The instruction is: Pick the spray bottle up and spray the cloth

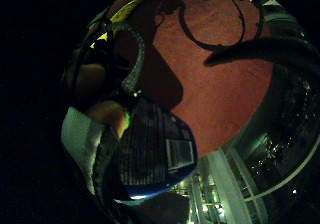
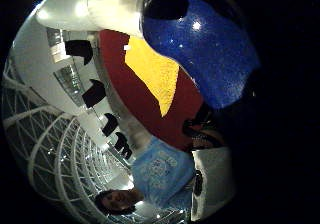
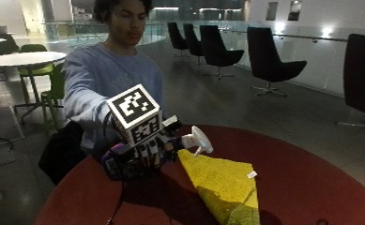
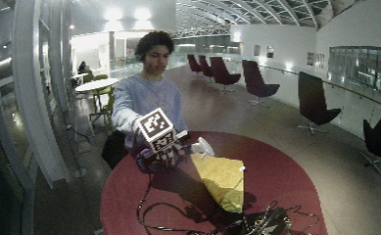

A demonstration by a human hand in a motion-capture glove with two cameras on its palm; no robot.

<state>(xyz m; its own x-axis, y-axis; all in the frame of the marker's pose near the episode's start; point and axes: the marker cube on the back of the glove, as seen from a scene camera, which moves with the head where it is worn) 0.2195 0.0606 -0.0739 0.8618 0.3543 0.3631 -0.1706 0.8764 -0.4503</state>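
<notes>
Red round table [image 3: 307, 187] sits in a big hall with black chairs [image 3: 266, 58]. Gloved right hand [image 3: 146, 152] wraps its fingers round the spray bottle [image 3: 196, 139], held up over the yellow cloth [image 3: 223, 183].

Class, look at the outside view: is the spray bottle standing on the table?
No: the gloved right hand holds the spray bottle in the air above the yellow cloth.

I see a round, dark red bench [image 3: 307, 187] carrying the things. A yellow cloth [image 3: 223, 180] lies flat on it near the middle, with a small white tag at one edge. In the wide outside view, black cables [image 4: 177, 223] trail and loop across the bench's near side.
</notes>
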